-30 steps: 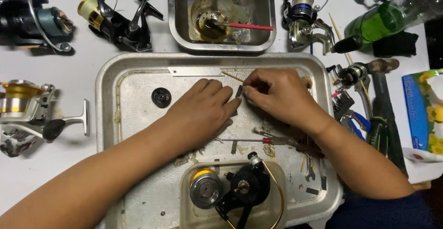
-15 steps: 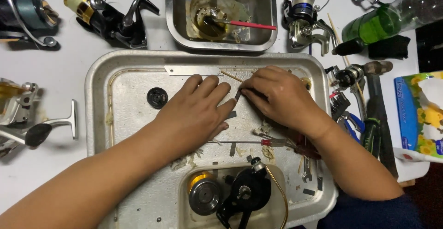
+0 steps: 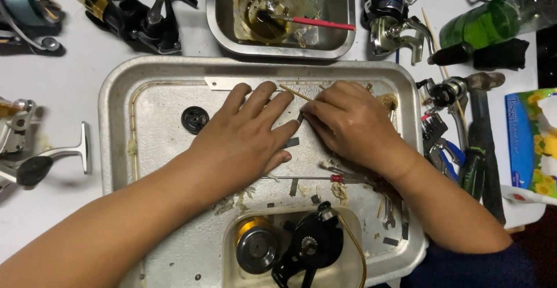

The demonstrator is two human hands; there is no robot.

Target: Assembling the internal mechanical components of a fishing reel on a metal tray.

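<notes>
Surface: a white worktable [image 3: 69, 218] seen from above, with a battered metal tray [image 3: 116, 119] in the middle and fishing-reel parts spread all round it.
Nearest: a clear tub [image 3: 232, 270] at the tray's near edge holds a black reel body [image 3: 316, 244] and a gold-rimmed spool [image 3: 255, 247]; a slim red-handled tool [image 3: 316, 178] lies just beyond them on the tray floor.
Left hand [image 3: 246, 134]: flat, palm down, fingers spread on the tray floor; it grips nothing that shows.
Right hand [image 3: 348, 122]: curled, fingertips pinched together against the left fingertips. A thin wooden stick [image 3: 296, 93] pokes out from under it, but whether the fingers hold it or a small part I cannot tell.
Worked thing: hidden between the two sets of fingertips, at mid-tray.
Also on tray: a black gear-like disc [image 3: 195, 118] left of the left hand, and a flat metal strip [image 3: 223, 83] along the far edge.
Step in hand: seemingly fine picking or cleaning of a small reel piece pinned against the tray floor.
Next move calls for: a steady left hand as anchor and small, light motions of the right fingertips.
Farther: a steel pan [image 3: 217, 27] with a brass part and a red-handled brush [image 3: 316, 22]; spinning reels [image 3: 133, 9] to the left, another reel [image 3: 391, 15] and a green bottle [image 3: 481, 24] to the right, a hammer [image 3: 478, 125] and pliers [image 3: 444, 154] beside the tray.
</notes>
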